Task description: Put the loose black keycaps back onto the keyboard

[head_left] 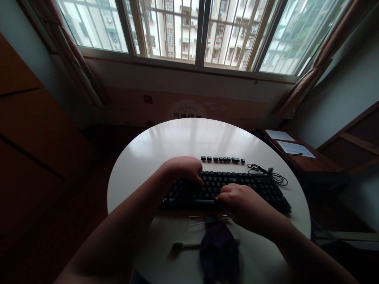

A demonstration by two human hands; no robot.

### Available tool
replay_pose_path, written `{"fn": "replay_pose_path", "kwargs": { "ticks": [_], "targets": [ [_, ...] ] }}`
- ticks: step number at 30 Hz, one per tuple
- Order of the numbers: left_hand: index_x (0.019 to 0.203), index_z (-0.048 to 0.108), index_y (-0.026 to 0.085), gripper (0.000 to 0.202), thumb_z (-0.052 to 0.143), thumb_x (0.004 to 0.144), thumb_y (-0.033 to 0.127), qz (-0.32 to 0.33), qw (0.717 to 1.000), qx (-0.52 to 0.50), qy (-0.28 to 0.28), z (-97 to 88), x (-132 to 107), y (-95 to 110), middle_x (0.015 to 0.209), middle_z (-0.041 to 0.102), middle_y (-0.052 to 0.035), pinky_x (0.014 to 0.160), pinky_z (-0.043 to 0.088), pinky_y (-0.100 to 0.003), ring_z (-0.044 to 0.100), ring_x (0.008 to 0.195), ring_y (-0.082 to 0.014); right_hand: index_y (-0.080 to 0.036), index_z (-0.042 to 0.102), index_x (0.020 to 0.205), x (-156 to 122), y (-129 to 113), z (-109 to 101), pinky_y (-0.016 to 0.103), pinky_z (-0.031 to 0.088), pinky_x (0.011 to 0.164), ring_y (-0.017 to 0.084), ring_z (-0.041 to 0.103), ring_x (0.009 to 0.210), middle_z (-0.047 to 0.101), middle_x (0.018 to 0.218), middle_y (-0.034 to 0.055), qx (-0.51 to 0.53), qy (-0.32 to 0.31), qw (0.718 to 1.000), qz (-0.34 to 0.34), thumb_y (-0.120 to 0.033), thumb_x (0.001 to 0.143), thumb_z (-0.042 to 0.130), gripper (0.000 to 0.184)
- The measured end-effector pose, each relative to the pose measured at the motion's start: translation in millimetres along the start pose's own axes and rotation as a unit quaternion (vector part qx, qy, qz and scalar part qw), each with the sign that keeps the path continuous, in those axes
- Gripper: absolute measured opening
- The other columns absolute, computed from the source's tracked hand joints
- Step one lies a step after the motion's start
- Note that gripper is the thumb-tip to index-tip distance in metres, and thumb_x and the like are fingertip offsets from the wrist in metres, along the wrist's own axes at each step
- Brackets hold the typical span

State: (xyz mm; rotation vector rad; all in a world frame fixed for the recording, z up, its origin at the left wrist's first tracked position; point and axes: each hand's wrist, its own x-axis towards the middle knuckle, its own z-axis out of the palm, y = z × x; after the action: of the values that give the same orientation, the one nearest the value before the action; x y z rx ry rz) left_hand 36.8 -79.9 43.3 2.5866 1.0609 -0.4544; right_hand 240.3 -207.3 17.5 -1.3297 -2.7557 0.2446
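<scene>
A black keyboard (pixel 260 187) lies across the white round table, partly covered by both hands. My left hand (pixel 191 167) is over its back left part, fingers curled and thumb down on the keys; its fingertips are hidden. At the front row, by the right end of the space bar (pixel 201 202), my right hand (pixel 233 199) is closed in a pinch. I cannot make out what lies between its fingers. Behind the keyboard several loose black keycaps (pixel 235 159) form a row.
In front of the keyboard lie a dark purple cloth (pixel 220 252), a brush (pixel 178 246) partly under it, and thin wire-like pieces (pixel 197 221). A coiled black cable (pixel 278 177) rests at the right. Beyond the table (pixel 133 157) stands a brown desk (pixel 308 163) with papers (pixel 296 149).
</scene>
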Motion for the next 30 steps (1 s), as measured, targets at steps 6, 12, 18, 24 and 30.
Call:
{"fn": "replay_pose_path", "kwargs": {
  "ticks": [6, 12, 18, 24, 30],
  "targets": [
    [0.087, 0.077, 0.016, 0.041, 0.069, 0.077, 0.055, 0.000, 1.000, 0.002, 0.003, 1.1, 0.4, -0.4, 0.076, 0.072, -0.0064, 0.053, 0.038, -0.029, 0.057, 0.060, -0.0178, -0.018, 0.070, 0.081, 3.3, -10.1, -1.5, 0.030, 0.038, 0.068, 0.018, 0.060, 0.076, 0.067, 0.083, 0.0027, -0.052, -0.035, 0.998, 0.021, -0.002, 0.081, 0.058, 0.021],
    [0.090, 0.078, 0.016, 0.042, 0.069, 0.077, 0.054, 0.002, 1.000, 0.003, 0.006, 0.6, 0.5, 0.2, 0.077, 0.073, -0.0071, 0.055, 0.040, -0.030, 0.057, 0.061, -0.0185, -0.019, 0.073, 0.085, 5.4, -16.9, -2.0, 0.032, 0.039, 0.070, 0.020, 0.061, 0.078, 0.070, 0.085, 0.0041, -0.080, -0.042, 0.995, 0.030, -0.003, 0.086, 0.055, 0.024],
    [0.087, 0.078, 0.016, 0.040, 0.068, 0.077, 0.053, 0.001, 1.000, 0.008, 0.006, -0.9, -0.3, -0.2, 0.074, 0.071, -0.0070, 0.055, 0.039, -0.029, 0.056, 0.059, -0.0175, -0.015, 0.073, 0.085, 9.7, -25.2, -3.3, 0.031, 0.040, 0.069, 0.020, 0.063, 0.080, 0.071, 0.087, 0.0069, -0.108, -0.077, 0.990, 0.038, 0.000, 0.086, 0.054, 0.024],
    [0.082, 0.077, 0.016, 0.039, 0.069, 0.075, 0.053, 0.003, 1.000, 0.002, 0.017, 1.5, -0.3, -3.3, 0.072, 0.070, -0.0060, 0.052, 0.039, -0.028, 0.054, 0.057, -0.0165, -0.020, 0.071, 0.089, -4.5, -13.9, 5.1, 0.029, 0.039, 0.070, 0.017, 0.061, 0.079, 0.070, 0.087, 0.0018, -0.076, 0.004, 0.997, 0.025, -0.004, 0.089, 0.058, 0.020],
    [0.082, 0.077, 0.016, 0.040, 0.071, 0.073, 0.055, 0.004, 1.000, -0.012, 0.019, 2.9, 0.6, -6.3, 0.071, 0.069, -0.0059, 0.053, 0.042, -0.029, 0.056, 0.057, -0.0173, -0.023, 0.070, 0.086, -17.1, -9.6, 13.3, 0.029, 0.034, 0.064, 0.015, 0.056, 0.073, 0.067, 0.082, 0.0000, -0.088, 0.025, 0.996, 0.017, -0.010, 0.093, 0.059, 0.019]
  ]
}}
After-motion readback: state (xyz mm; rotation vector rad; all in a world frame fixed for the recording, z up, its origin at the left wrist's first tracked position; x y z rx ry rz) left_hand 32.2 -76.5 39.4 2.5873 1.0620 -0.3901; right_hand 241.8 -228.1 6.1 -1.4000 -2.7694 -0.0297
